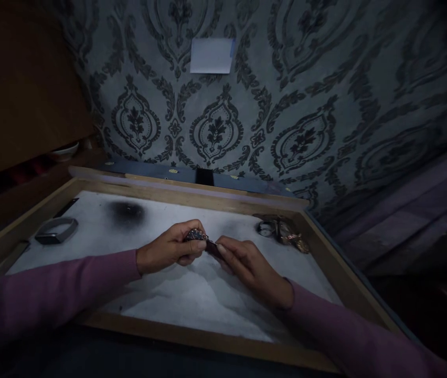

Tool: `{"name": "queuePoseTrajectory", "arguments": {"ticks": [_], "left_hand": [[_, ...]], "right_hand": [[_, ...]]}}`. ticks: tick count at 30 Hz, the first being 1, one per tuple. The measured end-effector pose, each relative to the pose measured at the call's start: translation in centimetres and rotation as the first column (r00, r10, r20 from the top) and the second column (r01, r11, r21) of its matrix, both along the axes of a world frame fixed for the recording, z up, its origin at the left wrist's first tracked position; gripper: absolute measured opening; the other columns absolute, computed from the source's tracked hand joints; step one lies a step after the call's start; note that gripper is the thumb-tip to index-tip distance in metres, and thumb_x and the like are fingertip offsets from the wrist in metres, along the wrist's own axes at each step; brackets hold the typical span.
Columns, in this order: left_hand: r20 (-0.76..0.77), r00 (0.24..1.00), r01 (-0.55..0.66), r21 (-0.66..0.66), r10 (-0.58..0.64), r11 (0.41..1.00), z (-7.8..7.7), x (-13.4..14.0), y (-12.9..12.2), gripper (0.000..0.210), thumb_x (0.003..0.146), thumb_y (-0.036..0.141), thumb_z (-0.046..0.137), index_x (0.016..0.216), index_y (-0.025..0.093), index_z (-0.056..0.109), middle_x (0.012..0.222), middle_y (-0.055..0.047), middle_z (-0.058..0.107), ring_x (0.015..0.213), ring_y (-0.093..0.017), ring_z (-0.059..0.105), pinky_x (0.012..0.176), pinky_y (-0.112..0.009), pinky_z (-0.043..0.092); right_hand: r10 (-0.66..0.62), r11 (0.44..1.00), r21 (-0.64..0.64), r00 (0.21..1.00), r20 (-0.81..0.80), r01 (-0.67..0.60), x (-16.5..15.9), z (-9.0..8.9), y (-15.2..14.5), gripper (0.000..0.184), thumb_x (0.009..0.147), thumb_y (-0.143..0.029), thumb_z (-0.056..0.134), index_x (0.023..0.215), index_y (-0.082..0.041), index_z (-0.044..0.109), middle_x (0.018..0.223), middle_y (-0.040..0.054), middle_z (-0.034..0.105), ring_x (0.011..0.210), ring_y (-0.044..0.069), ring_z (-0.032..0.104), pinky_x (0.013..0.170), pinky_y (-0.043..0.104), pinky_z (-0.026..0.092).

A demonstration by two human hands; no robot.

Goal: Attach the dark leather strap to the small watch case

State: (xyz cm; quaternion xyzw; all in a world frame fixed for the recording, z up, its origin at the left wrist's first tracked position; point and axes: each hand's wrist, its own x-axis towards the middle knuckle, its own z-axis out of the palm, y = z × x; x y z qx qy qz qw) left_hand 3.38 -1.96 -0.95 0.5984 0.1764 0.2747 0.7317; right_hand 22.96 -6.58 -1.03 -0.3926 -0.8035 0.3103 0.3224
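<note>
Above the middle of a wood-rimmed tray (168,328) with a white lining, both hands hold a wristwatch (195,235). Its round dark dial is pinched between the thumb and fingers of my left hand (174,244). A dark reddish-brown strap (213,249) runs from the watch case into my right hand (249,265), whose thumb and fingers are closed on it. The strap's far end is hidden by the right hand. The light is dim, so fine details of the watch do not show.
A grey metal-looking band with a dark square face (56,231) lies at the tray's left. Several watches (284,231) are heaped at the far right corner. Behind the tray stands a patterned wall with a white paper (211,55) on it. Brown furniture (27,84) is at the left.
</note>
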Motion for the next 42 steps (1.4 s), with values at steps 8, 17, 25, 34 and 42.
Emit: {"name": "queuePoseTrajectory", "arguments": {"ticks": [8,17,25,34,42], "left_hand": [[-0.052,0.998,0.041,0.075,-0.037,0.996,0.0,-0.3,0.2,0.032,0.084,0.041,0.062,0.079,0.017,0.042,0.058,0.008,0.039,0.046,-0.004,0.030,0.042,-0.018,0.021],[-0.054,0.997,0.058,0.053,-0.055,0.997,0.0,-0.5,0.3,0.030,0.084,0.040,0.061,0.080,0.017,0.043,0.061,0.007,0.040,0.047,-0.004,0.030,0.043,-0.019,0.021],[-0.068,0.995,0.079,0.063,-0.075,0.995,0.1,-0.6,0.3,0.030,0.085,0.040,0.060,0.081,0.017,0.042,0.061,0.007,0.040,0.049,-0.005,0.030,0.044,-0.019,0.022],[-0.143,0.983,0.125,0.082,-0.113,0.989,0.6,-1.0,0.2,0.028,0.085,0.040,0.059,0.082,0.017,0.043,0.060,0.008,0.037,0.048,-0.005,0.028,0.044,-0.019,0.022],[-0.127,0.970,0.197,-0.079,-0.206,0.977,0.0,-1.2,0.2,0.030,0.083,0.038,0.063,0.081,0.018,0.042,0.058,0.009,0.036,0.045,-0.004,0.025,0.041,-0.017,0.017]], "right_hand": [[-0.024,0.984,-0.177,0.999,-0.047,0.015,-0.1,-0.2,-0.2,0.041,0.099,-0.044,0.034,0.068,-0.019,0.042,0.056,-0.0046,0.040,0.050,0.009,0.036,0.048,0.022,0.030],[-0.007,0.987,-0.159,0.998,-0.062,-0.003,-0.3,0.1,-0.1,0.041,0.099,-0.044,0.035,0.067,-0.019,0.041,0.055,-0.0056,0.038,0.049,0.008,0.035,0.050,0.022,0.030],[0.011,0.992,-0.128,1.000,-0.021,-0.014,-0.2,0.2,0.0,0.041,0.099,-0.043,0.034,0.066,-0.019,0.039,0.055,-0.0053,0.037,0.049,0.009,0.034,0.050,0.022,0.029],[0.034,0.995,-0.091,0.999,0.012,-0.033,-0.2,0.2,-0.2,0.038,0.099,-0.037,0.033,0.066,-0.019,0.039,0.055,-0.0057,0.035,0.048,0.008,0.035,0.049,0.022,0.028],[0.018,0.988,0.143,0.977,0.211,-0.049,0.3,-0.3,-0.7,0.022,0.096,-0.021,0.035,0.075,-0.020,0.042,0.057,-0.0058,0.033,0.044,0.008,0.032,0.047,0.023,0.024]]}}
